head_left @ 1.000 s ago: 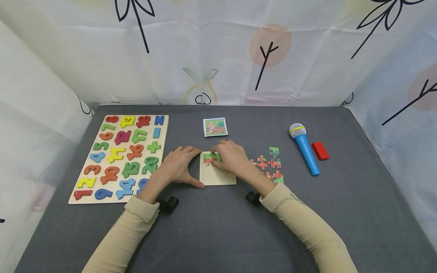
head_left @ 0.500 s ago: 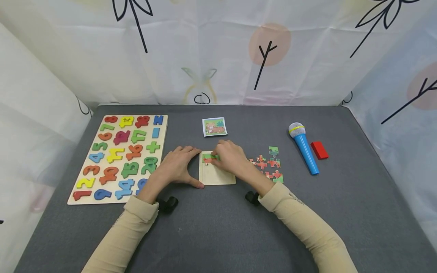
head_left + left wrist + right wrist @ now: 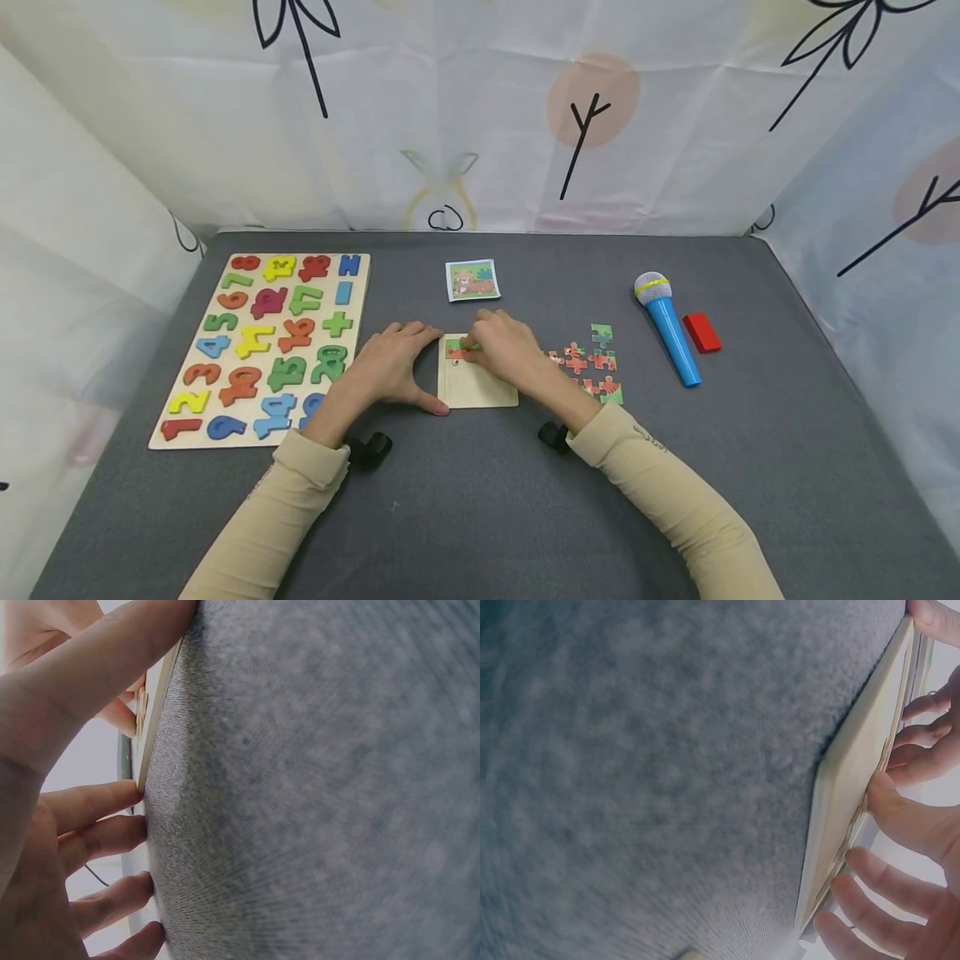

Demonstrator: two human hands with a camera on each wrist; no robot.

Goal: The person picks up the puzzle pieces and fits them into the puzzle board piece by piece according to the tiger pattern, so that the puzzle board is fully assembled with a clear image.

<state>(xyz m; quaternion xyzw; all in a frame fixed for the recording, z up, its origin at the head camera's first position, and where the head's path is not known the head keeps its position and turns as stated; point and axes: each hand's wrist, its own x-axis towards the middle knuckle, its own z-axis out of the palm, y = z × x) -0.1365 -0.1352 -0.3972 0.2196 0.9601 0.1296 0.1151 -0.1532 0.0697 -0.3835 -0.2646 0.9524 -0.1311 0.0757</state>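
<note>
A small wooden puzzle board lies on the dark grey table, with green and red jigsaw pieces at its top left. My left hand is spread along the left side; its index fingertip touches the upper corner and its thumb the lower corner. Over the board's upper part, my right hand has its thumb and curved fingers on a puzzle piece, mostly hidden beneath them. In the right wrist view, the right thumb rests at the pieces on the board, apart from the fingertips.
Loose jigsaw pieces lie right of the right hand. Beyond the board is a picture card. A number board stands left, near the left forearm. A blue toy microphone and a red block lie at right.
The right fingers shift very slightly to the left over the pieces at the board's top. The left hand and the board stay put.
</note>
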